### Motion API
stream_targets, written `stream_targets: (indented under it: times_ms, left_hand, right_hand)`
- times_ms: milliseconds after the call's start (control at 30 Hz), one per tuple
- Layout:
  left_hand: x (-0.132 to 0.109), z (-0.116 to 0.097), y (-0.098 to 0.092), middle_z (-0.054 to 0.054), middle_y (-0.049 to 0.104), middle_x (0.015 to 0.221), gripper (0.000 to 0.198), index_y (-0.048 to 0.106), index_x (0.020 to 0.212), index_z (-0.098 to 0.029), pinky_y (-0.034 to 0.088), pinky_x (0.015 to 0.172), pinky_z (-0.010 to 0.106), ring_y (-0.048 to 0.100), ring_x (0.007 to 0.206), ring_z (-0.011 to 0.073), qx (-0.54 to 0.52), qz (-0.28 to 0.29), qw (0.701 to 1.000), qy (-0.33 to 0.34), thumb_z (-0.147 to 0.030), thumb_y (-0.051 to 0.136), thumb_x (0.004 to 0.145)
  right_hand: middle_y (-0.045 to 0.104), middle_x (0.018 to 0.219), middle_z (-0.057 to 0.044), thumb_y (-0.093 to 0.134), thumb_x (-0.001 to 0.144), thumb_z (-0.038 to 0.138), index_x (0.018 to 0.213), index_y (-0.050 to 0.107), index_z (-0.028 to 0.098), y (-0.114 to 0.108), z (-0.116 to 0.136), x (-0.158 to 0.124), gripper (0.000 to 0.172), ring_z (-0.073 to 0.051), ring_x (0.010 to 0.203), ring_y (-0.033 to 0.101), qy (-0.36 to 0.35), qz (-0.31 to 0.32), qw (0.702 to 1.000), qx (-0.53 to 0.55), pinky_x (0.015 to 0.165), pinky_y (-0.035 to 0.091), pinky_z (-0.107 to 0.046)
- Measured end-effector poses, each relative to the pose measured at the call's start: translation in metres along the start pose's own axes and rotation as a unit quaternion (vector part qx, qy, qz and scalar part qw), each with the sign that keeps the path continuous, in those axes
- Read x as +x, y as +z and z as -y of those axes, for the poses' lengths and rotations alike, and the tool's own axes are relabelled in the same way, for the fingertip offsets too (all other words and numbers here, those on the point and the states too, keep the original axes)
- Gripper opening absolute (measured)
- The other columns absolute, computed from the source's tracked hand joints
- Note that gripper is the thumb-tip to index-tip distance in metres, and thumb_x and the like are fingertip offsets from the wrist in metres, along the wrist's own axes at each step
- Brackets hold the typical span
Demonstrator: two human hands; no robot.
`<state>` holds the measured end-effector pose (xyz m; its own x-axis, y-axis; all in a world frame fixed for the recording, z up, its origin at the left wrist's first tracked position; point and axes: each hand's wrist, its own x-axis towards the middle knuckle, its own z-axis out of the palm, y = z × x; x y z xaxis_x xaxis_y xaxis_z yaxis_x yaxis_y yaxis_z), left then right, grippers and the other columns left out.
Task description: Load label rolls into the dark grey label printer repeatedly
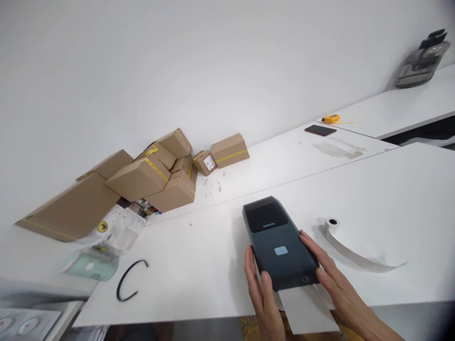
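A dark blue-grey handheld printer [291,241] with a black window at its far end and a light blue button is held between my two hands. My left hand [262,300] grips its left side, fingers along the edge. My right hand [336,279] is closed on its right side near the bottom corner. A blank white paper strip [307,310] hangs from the printer's near end, past the table's front edge. Right of my right hand lies a small white paper roll [332,225], its loose tail stretching over the white table [199,274].
Several cardboard boxes [142,177] are piled at the back left by the wall. A black curved strip [122,284] and a mint-green pouch [90,265] lie at left. Farther right are a phone-like black slab [320,130], a yellow tape measure [330,119] and a clear bottle [419,64].
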<state>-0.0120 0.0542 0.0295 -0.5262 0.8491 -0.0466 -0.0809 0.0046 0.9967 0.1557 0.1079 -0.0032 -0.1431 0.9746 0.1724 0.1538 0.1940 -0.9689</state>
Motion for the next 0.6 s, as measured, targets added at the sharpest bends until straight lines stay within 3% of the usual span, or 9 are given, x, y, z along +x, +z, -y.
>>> stream_targets:
  times_ms: [100, 300, 433, 600]
  left_hand:
    - [-0.006, 0.005, 0.005, 0.007, 0.024, 0.170, 0.078, 0.029, 0.160, -0.022, 0.034, 0.123, 0.034, 0.023, 0.156, 0.0260, -0.004, -0.024, 0.999, -0.022, -0.063, 0.046, 0.096]
    - [-0.020, 0.009, 0.008, 0.003, 0.027, 0.169, 0.068, 0.032, 0.160, -0.021, 0.034, 0.122, 0.028, 0.023, 0.156, 0.0212, 0.054, -0.033, 0.996, -0.065, -0.057, 0.035, 0.101]
    - [-0.019, 0.014, -0.001, 0.002, 0.020, 0.171, 0.073, 0.030, 0.161, -0.022, 0.024, 0.127, 0.031, 0.017, 0.158, 0.0210, 0.097, -0.005, 0.995, -0.030, -0.063, 0.033, 0.100]
    - [0.001, -0.002, -0.006, 0.004, 0.019, 0.171, 0.076, 0.040, 0.157, -0.021, 0.030, 0.125, 0.034, 0.018, 0.158, 0.0252, 0.096, 0.004, 0.994, 0.054, -0.069, 0.031, 0.098]
  right_hand:
    - [0.030, 0.167, 0.003, 0.040, 0.098, 0.058, 0.157, 0.035, 0.044, 0.003, 0.001, -0.004, 0.061, -0.035, 0.155, 0.025, 0.023, -0.009, 1.000, 0.008, 0.123, 0.026, -0.062]
    - [0.027, 0.169, 0.002, 0.034, 0.101, 0.055, 0.161, 0.026, 0.038, 0.007, 0.003, -0.013, 0.062, -0.030, 0.156, 0.023, 0.063, -0.005, 0.998, 0.000, 0.125, 0.024, -0.056]
    - [0.027, 0.169, 0.003, 0.034, 0.102, 0.054, 0.160, 0.025, 0.042, 0.010, 0.004, -0.015, 0.060, -0.030, 0.156, 0.023, 0.031, -0.027, 0.998, -0.043, 0.124, 0.027, -0.057]
    - [0.028, 0.168, 0.000, 0.038, 0.103, 0.049, 0.161, 0.022, 0.042, -0.002, 0.032, 0.006, 0.061, -0.032, 0.154, 0.026, -0.077, -0.024, 0.991, -0.111, 0.122, 0.032, -0.057]
